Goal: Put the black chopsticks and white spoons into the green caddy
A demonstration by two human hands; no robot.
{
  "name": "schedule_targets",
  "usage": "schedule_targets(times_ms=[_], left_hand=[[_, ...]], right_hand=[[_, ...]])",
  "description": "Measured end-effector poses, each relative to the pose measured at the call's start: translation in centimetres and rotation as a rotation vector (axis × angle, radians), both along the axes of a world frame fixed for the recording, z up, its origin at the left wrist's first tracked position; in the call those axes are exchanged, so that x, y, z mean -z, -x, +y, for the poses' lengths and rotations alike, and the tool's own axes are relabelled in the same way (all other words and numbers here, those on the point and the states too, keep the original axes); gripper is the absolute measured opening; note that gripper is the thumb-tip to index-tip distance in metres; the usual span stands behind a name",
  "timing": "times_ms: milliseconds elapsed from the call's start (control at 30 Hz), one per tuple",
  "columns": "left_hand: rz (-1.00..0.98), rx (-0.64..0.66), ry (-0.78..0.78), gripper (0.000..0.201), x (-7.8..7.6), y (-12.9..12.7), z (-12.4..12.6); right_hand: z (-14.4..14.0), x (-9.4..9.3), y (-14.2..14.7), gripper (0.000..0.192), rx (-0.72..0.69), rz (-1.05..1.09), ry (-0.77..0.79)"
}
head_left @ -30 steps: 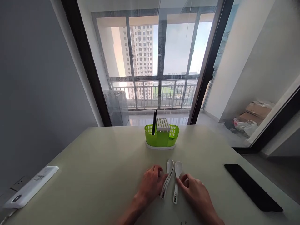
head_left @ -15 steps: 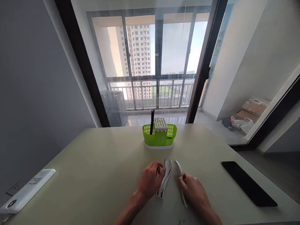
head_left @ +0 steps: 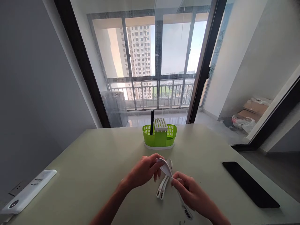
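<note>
A white spoon [head_left: 166, 168] is held slantwise just above the table, its bowl toward my left hand. My left hand [head_left: 150, 167] grips the tip of the bowl between thumb and fingers. The neck of the same spoon is pinched by my right hand [head_left: 187, 189], and its patterned handle runs out below that hand toward the table's near side. Beneath it, two white spoons [head_left: 161, 189] with dark marks on the handle ends lie side by side, their bowls partly hidden by the held one.
Farther back stands a green cutlery basket [head_left: 160, 140] with black chopsticks [head_left: 152, 122] and a white slotted lid [head_left: 160, 124]. A black flat mat-like object [head_left: 250, 184] lies at right, a white power strip [head_left: 32, 189] at left. Beyond the table [head_left: 103, 156] is a glass door.
The right hand has lifted the spoon from the table and tilted its bowl leftward over the other spoons. My left hand has moved from beside those spoons to grip the lifted spoon's bowl.
</note>
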State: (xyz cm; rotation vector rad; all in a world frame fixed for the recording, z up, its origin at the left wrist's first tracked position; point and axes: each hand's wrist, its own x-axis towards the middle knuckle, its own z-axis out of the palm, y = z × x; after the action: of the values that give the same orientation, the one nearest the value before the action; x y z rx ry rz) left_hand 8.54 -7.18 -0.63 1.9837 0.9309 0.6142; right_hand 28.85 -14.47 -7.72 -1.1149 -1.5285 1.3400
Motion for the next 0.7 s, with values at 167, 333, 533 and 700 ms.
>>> schedule_targets(times_ms=[167, 333, 533, 700], left_hand=[[-0.129, -0.282, -0.18, 0.035, -3.7, 3.8, 1.9], [-0.196, -0.669, -0.498, 0.036, -6.2, 7.3, 3.9], [-0.111, -0.773, -0.751, 0.037, -5.6, 7.8, 7.2], [0.164, -0.75, -0.928, 0.035, -3.7, 6.0, 10.1]], right_hand=[[0.7, 1.4, -2.0, 0.045, 0.102, 0.103, -0.012], [2.2, 5.4, -4.6, 0.052, 0.335, 0.053, 0.042], [1.7, 8.5, -5.1, 0.049, 0.489, -0.142, 0.018], [1.2, 8.3, -4.5, 0.043, 0.497, -0.307, -0.091]])
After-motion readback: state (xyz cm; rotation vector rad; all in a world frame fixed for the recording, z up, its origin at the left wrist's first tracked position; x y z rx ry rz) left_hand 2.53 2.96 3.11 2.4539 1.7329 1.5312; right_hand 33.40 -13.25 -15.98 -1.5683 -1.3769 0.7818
